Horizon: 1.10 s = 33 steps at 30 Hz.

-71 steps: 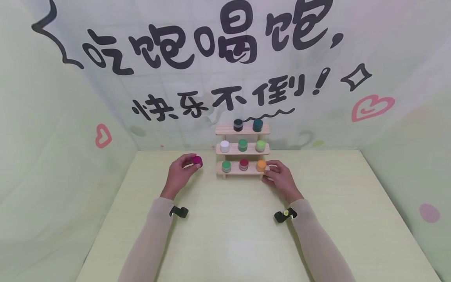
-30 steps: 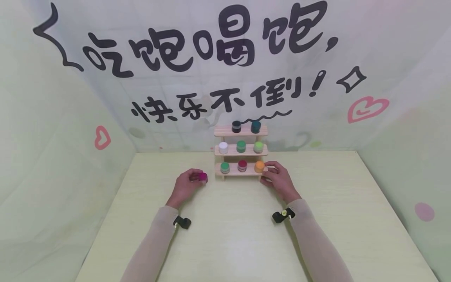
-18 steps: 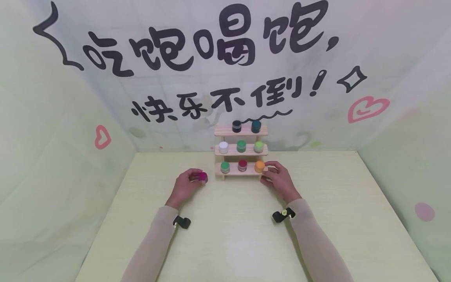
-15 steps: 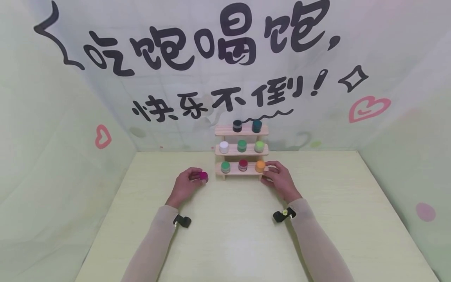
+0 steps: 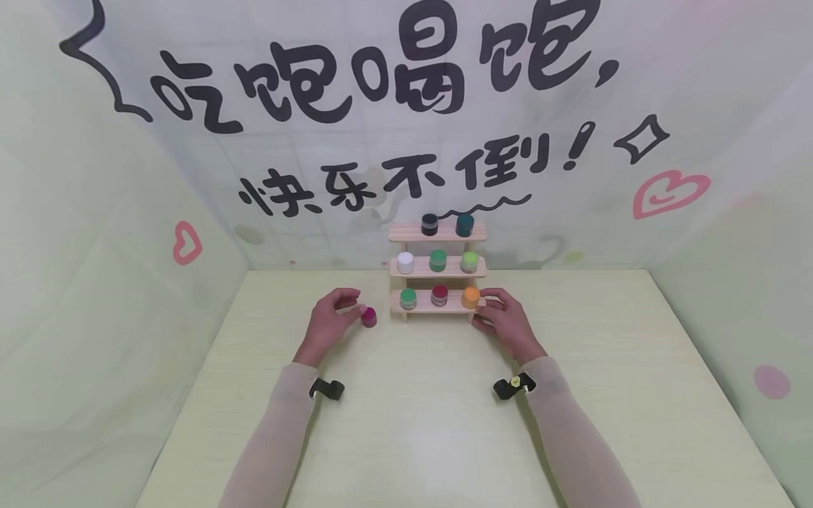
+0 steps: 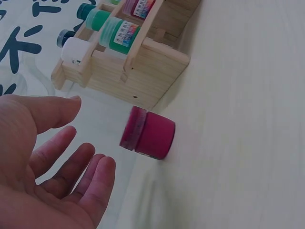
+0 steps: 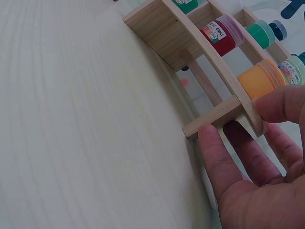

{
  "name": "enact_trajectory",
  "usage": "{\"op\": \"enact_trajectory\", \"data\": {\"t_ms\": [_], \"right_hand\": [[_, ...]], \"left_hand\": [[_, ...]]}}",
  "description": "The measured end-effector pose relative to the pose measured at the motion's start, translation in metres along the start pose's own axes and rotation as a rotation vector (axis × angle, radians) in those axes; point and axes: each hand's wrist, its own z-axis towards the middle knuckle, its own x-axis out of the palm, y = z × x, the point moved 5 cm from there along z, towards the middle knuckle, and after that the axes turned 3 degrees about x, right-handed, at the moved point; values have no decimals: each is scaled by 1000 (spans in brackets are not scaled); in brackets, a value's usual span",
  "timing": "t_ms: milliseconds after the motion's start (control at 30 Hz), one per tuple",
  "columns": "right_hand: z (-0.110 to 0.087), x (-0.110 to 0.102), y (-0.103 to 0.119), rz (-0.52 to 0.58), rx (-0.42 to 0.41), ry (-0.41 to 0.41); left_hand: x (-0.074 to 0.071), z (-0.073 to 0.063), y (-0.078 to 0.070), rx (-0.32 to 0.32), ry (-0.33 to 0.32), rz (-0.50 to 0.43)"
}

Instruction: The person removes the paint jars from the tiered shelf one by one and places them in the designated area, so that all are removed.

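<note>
Head view: one three-tiered wooden stand (image 5: 423,303), upright at the back of one pale table (image 5: 419,409), eight jars aboard. Top tier (image 5: 408,233), two: black jar (image 5: 429,224), dark teal jar (image 5: 465,226). Middle tier (image 5: 422,267), three: white jar (image 5: 405,263), mid-green jar (image 5: 437,260), light-green jar (image 5: 469,262). Bottom tier (image 5: 454,302), three: green jar (image 5: 408,298), red jar (image 5: 440,295), orange jar (image 5: 471,298). Stepped arrangement, seemingly so that each row shows above the one in front.

Magenta jar (image 5: 369,317), one: upright on the table, just left of the stand and apart from it; ninth jar of the lot and the only one off the stand. Set close by, presumably for easy reach.

Hands, two. Left hand (image 5: 327,323): fingers loosely spread, wide gap between thumb and fingertips, no hold on anything; left wrist view places it beside the magenta jar, not touching. Right hand (image 5: 513,326): thumb and fingers pinching the right end of the bottom tier, beside the orange jar, probably to steady the stand; whether the thumb also touches that jar cannot be told. Wrist-worn cameras (image 5: 334,389), two, one per arm
</note>
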Motion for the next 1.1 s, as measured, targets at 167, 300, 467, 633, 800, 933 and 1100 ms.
{"op": "enact_trajectory", "data": {"t_ms": [167, 300, 467, 633, 800, 933, 1100], "right_hand": [[-1, 2, 2, 12, -12, 9], [-1, 2, 3, 16, -13, 7], [-1, 2, 1, 20, -9, 5], [-2, 2, 2, 19, -6, 3], [-2, 2, 2, 21, -3, -1], [-2, 2, 1, 25, -1, -2], [-1, 1, 0, 28, -1, -4]], "left_hand": [[-9, 4, -15, 51, -47, -23], [-12, 8, -25, 74, -66, -32], [-12, 15, -38, 87, -82, -35], [-11, 23, -56, 130, -89, -48], [-10, 34, -78, 193, -86, -63], [-8, 41, -93, 224, -74, -70], [-2, 52, -108, 247, -59, -85]]}}
